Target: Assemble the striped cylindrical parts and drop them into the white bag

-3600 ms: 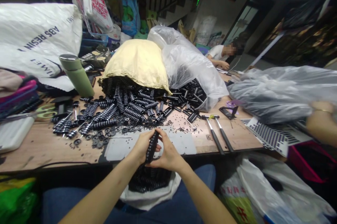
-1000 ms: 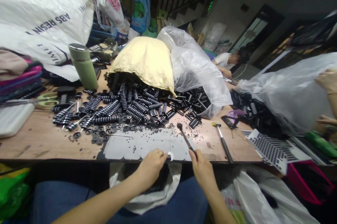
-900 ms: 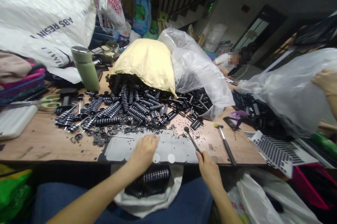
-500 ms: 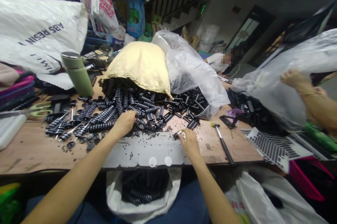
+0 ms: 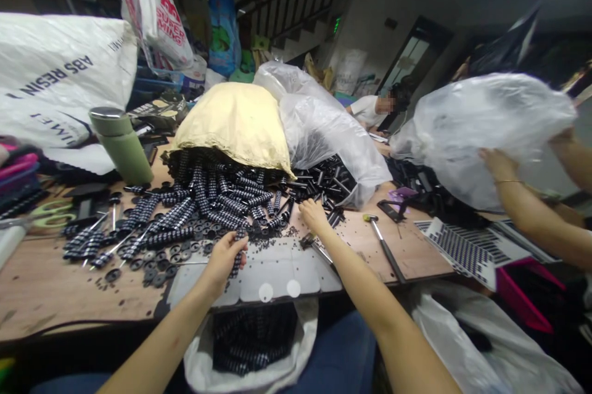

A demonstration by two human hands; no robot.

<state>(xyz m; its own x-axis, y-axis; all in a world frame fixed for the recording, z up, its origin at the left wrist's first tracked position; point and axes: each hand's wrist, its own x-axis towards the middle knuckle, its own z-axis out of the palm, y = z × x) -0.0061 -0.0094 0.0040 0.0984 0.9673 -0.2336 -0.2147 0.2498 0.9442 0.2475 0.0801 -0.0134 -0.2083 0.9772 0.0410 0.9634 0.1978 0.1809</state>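
My left hand [image 5: 226, 261] is closed around a black ribbed roller with white dots [image 5: 239, 258], held upright over the grey sheet [image 5: 272, 270]. My right hand [image 5: 313, 217] has its fingers curled down at the front of a heap of black tubes [image 5: 324, 175]; what lies between the fingertips is hidden. Below my right wrist lies a tool with a metal shaft [image 5: 321, 251], partly covered by my forearm. Behind my left hand, a big pile of the ribbed rollers [image 5: 231, 187] spills from a cream sack [image 5: 231, 119]. Black discs [image 5: 157, 258] lie to the left.
A small hammer [image 5: 383, 246] lies on the right of the table. A green flask [image 5: 121, 144] and scissors [image 5: 53, 214] stand and lie at left. Below the edge, a white sack [image 5: 198, 366] holds rollers. At right, a co-worker's hands grip a clear plastic bag [image 5: 481, 129].
My left hand has drawn back from the pile with a ribbed roller. My right hand has left the tool and moved up to the tubes. The co-worker's bag has shifted.
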